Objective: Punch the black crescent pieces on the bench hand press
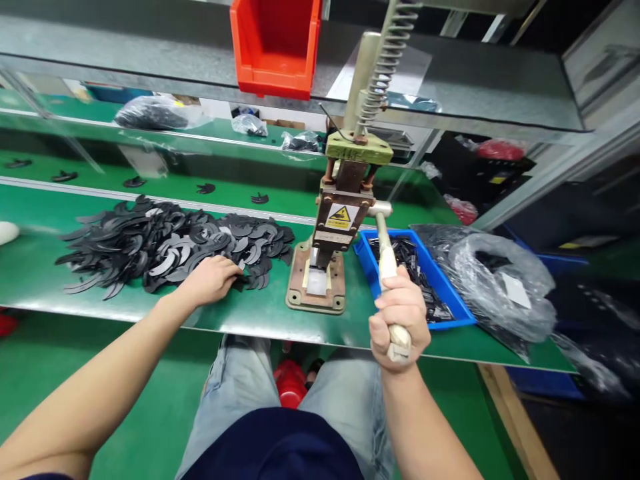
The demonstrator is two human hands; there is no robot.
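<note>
My right hand (403, 313) is wrapped round the taped lever handle (385, 250) of a hand press (345, 200). The press has a tall spring, a yellow warning label and a bolted base plate (295, 290). A pale block (317, 281) sits under its ram. My left hand (213, 279) is at the front right edge of a heap of black curved plastic parts (135, 247). Its fingers are curled together, fingertips down among the dark pieces. What they pinch, if anything, is hidden.
Right of the press, a blue tray (457, 310) holds small black pieces, beside clear plastic bags (500, 273). Behind, several single black parts (205, 189) lie spaced along a green strip. A red bin (277, 83) hangs over the shelf edge (150, 77).
</note>
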